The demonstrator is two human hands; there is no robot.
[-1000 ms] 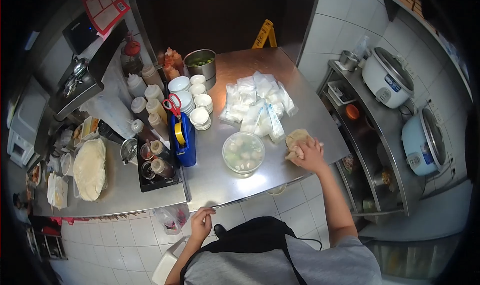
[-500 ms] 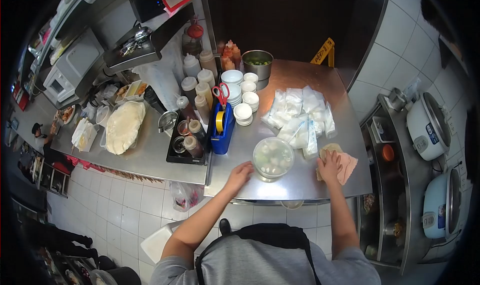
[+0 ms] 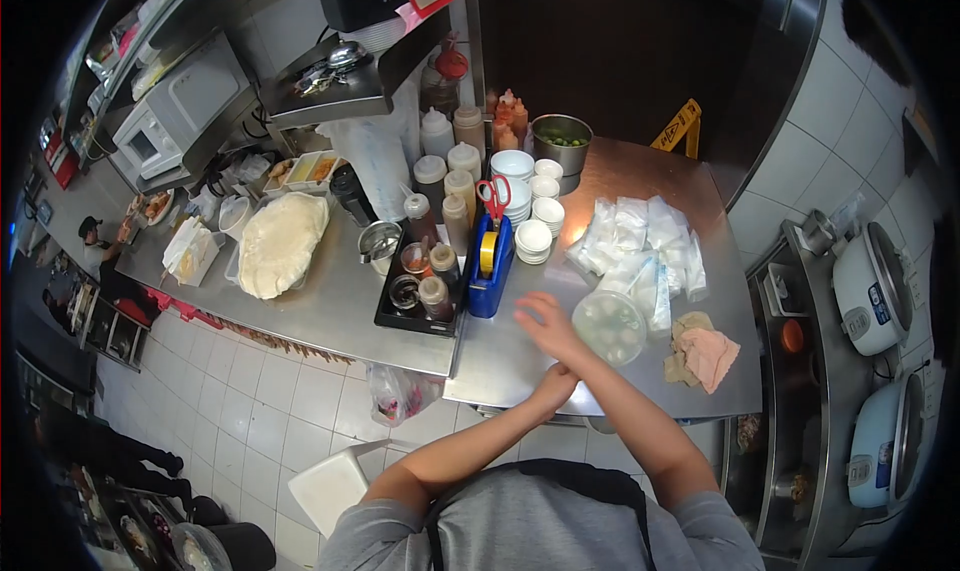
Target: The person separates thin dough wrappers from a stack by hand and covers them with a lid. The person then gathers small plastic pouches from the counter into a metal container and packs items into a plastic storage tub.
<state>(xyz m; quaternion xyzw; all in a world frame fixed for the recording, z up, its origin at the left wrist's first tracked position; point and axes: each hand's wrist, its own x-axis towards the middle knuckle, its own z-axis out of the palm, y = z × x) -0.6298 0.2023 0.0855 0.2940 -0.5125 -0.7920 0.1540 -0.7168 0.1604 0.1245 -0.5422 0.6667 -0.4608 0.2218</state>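
My right hand reaches across to the left above the steel counter, fingers apart and holding nothing, between the blue tape dispenser and a round clear tub. The tub, with pale round pieces inside, sits beside my right forearm. Close by the right wrist is my left hand, its fingers hidden by the right forearm. Clear bags with white contents lie in a pile behind the tub. Pink and beige cloths rest at the counter's right side, touched by neither hand.
Red scissors stand in the dispenser. Stacked white bowls, a steel pot and sauce bottles are behind it. A black tray holds more bottles. Rice cookers stand right. Another person is far left.
My right hand has left the cloths and crossed leftward over my left hand. The left hand has shifted toward the counter's front edge. The camera view has turned slightly left.
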